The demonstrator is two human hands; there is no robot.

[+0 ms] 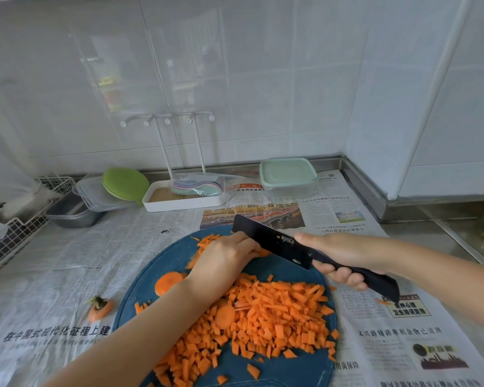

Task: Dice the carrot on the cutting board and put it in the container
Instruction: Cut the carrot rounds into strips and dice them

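Orange dice [268, 317] heap on the near half of the board [151, 263], apart from the uncut strips [207, 241] at its far side, probably to leave cutting room. Left hand [224, 258] curls over those strips, pinning them, knuckles against the knife [266, 238] as a guide. Right hand [344, 258] grips the handle, one finger out along the blade for control. Container [288, 174], seemingly lidded, sits well behind on newspaper [67, 275]

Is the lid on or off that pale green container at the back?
On. The lid sits flat over the container, covering its whole rim; no orange shows through its clear wall.
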